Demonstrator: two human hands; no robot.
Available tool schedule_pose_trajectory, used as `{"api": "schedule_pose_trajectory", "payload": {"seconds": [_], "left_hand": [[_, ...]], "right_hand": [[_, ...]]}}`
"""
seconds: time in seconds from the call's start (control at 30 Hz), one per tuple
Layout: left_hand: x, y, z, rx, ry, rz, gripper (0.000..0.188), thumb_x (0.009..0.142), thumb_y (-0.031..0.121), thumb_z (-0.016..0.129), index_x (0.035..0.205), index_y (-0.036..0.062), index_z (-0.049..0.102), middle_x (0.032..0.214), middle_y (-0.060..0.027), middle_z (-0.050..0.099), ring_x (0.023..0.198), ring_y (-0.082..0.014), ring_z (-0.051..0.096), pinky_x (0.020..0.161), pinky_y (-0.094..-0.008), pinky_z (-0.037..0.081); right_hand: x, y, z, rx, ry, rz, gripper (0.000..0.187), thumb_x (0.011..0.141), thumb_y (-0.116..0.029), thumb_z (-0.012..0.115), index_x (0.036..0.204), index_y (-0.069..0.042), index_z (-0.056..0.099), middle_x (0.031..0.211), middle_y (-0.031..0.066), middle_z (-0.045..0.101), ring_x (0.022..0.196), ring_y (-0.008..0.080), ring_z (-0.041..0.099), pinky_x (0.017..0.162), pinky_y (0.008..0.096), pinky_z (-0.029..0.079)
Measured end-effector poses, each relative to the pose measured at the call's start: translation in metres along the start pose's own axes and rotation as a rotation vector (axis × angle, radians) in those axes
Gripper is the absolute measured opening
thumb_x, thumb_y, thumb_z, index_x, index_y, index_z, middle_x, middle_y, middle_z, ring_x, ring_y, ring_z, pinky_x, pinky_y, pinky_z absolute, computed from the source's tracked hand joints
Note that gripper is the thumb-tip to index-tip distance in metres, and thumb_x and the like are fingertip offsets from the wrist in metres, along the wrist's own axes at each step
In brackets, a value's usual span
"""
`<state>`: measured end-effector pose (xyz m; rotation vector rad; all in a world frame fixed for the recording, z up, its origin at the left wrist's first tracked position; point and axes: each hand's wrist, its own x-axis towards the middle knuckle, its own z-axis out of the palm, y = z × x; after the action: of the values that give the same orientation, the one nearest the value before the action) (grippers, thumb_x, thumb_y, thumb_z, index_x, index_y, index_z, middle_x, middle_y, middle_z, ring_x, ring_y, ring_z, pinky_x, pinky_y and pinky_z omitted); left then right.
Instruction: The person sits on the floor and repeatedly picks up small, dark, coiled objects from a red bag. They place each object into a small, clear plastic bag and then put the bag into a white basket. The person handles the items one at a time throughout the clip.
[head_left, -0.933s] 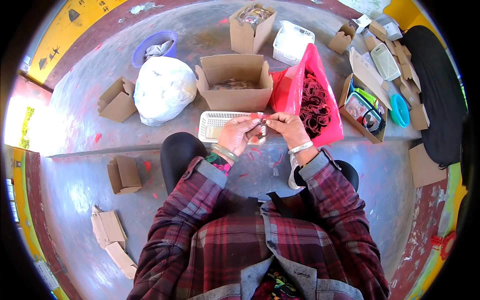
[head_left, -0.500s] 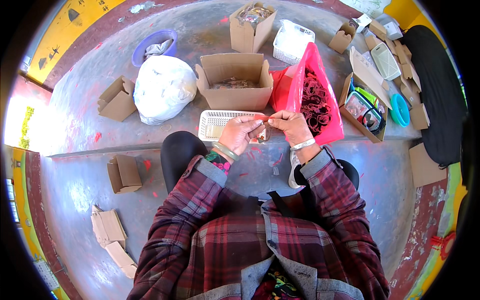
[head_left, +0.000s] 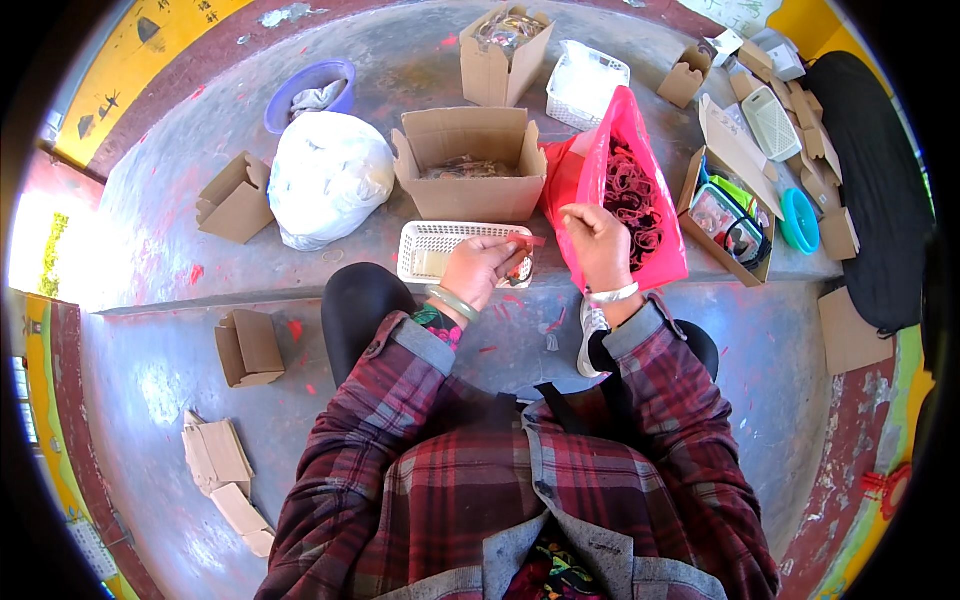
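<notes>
Head view: left hand (head_left: 474, 268) pinches red strip (head_left: 527, 241), upper centre; right hand (head_left: 598, 245), just rightward, fingers curled, cannot tell whether holding anything.

Several small dark characters (head_left: 210, 17) stood on the yellow wall (head_left: 125, 70) at the upper left, strung out close to the rim of the view. They looked handwritten or brushed, and dark painted shapes (head_left: 149, 31) lay on the same wall just beside them. At the upper right, thin green strokes (head_left: 738, 18) resembling writing ran across a whitish wall panel (head_left: 765, 10); they were partly cut off by the upper edge and too indistinct to make out. At the lower left, a pale sheet (head_left: 92, 548) on the wall carried fine marks, possibly rows of print, too small to read.
</notes>
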<state>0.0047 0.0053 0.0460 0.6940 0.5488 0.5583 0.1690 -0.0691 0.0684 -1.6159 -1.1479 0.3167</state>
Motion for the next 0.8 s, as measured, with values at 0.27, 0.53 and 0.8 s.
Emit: {"api": "schedule_pose_trajectory", "payload": {"seconds": [0.27,0.53,0.8], "left_hand": [[0.011,-0.023,-0.014,0.089,-0.109,-0.045,0.021,0.088,0.003,0.048,0.103,-0.0103,0.055,0.097,-0.0107,0.060,0.087,-0.0147,0.059,0.078,-0.0249,0.047],[0.009,-0.023,-0.012,0.203,-0.072,-0.027,0.022,0.088,0.002,0.047,0.105,-0.0098,0.055,0.099,-0.0106,0.059,0.088,-0.0145,0.058,0.079,-0.0246,0.047],[0.006,-0.022,-0.008,0.662,-0.058,0.109,0.021,0.088,0.005,0.050,0.103,-0.0060,0.059,0.091,-0.0040,0.061,0.079,-0.0080,0.055,0.071,-0.0209,0.047]], "right_hand": [[-0.032,-0.015,0.022,-0.440,-0.174,-0.400,0.019,0.079,-0.008,0.056,0.096,-0.002,0.061,0.073,0.0123,0.054,0.068,0.0308,0.056,0.058,0.0389,0.046],[-0.035,-0.017,0.021,-0.582,-0.214,-0.360,0.030,0.071,-0.011,0.058,0.098,0.001,0.060,0.080,0.0135,0.057,0.075,0.0295,0.057,0.064,0.0375,0.048],[-0.037,-0.020,0.019,-0.638,-0.144,-0.400,0.015,0.067,-0.012,0.058,0.080,-0.003,0.059,0.072,0.0092,0.056,0.067,0.0267,0.057,0.060,0.0363,0.047]]}}
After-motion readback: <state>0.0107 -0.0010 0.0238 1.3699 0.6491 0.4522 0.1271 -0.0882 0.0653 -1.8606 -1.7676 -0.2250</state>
